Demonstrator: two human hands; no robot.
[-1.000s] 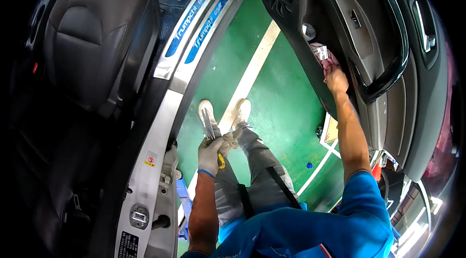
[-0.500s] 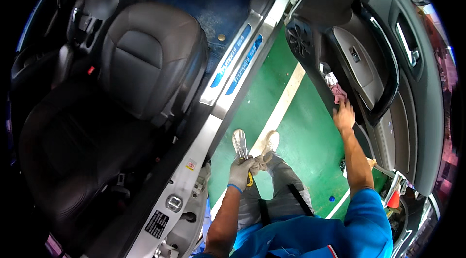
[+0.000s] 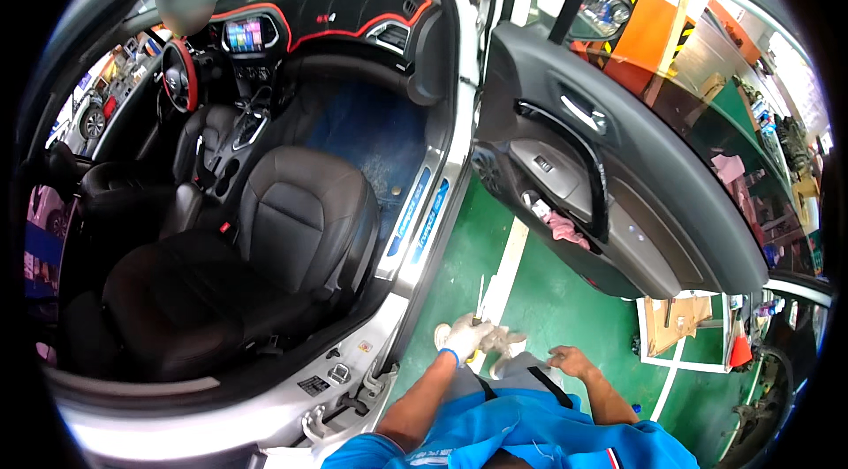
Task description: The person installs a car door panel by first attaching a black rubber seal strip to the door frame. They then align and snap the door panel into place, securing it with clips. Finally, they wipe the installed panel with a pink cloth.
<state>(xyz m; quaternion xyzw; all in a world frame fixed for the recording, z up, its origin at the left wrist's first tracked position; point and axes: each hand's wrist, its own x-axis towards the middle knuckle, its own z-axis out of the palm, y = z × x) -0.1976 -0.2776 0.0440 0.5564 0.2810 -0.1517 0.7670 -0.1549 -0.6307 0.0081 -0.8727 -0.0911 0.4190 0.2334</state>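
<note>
In front of my legs, my left hand (image 3: 463,336), in a pale work glove with a blue cuff, is closed around screwdrivers (image 3: 480,299). Their thin metal shafts point away from me; the handles are mostly hidden. Beside this hand hangs a loose, crumpled grey-white glove (image 3: 503,342), apparently held with them. My bare right hand (image 3: 572,361) is by my right thigh, its fingers loosely bent and apart, with nothing visible in it. A pink cloth (image 3: 565,228) lies in the door pocket next to a small white-and-silver packet (image 3: 535,204).
To my left are the car's dark leather seat (image 3: 296,204) and door sill (image 3: 415,226). The open door (image 3: 618,160) stands to my right. Behind its lower edge is a white-framed cart (image 3: 680,328) holding cardboard, beside an orange cone (image 3: 740,350). The floor (image 3: 459,270) is green.
My right hand has left the pink cloth and drawn back toward my body. The view has risen, bringing the dashboard and door window in. My left hand still grips the screwdrivers.
</note>
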